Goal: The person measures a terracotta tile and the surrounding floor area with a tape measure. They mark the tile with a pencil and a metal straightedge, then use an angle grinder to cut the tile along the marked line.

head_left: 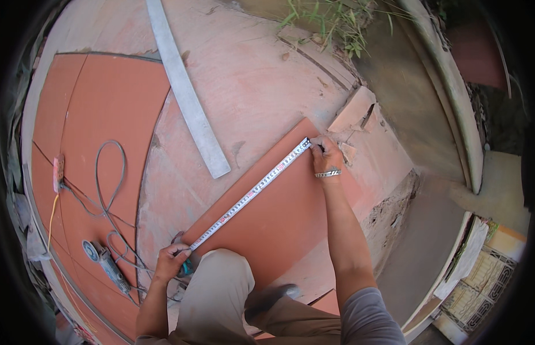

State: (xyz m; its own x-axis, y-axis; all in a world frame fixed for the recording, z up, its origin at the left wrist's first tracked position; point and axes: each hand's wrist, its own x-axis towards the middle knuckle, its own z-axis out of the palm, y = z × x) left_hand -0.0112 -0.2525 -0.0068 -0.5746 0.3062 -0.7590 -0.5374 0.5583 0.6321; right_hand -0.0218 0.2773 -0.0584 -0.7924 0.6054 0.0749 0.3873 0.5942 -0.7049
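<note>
A tape measure (250,194) is drawn out across a large terracotta-coloured tile (285,213), running diagonally from near left to far right. My left hand (171,260) is closed around its near end, beside my knee; a bit of teal casing shows under the fingers. At the tile's far right edge, my right hand (326,154) pinches the other end of the tape, where a dark tip shows. The blade lies close along the tile's upper left side.
A long grey metal straightedge (190,98) lies on the pinkish floor. Laid terracotta tiles (115,115) cover the left, with an angle grinder (108,267), its cable (99,172) and a red power socket (58,170). Broken tile pieces (354,109) sit at right, near a drop-off edge.
</note>
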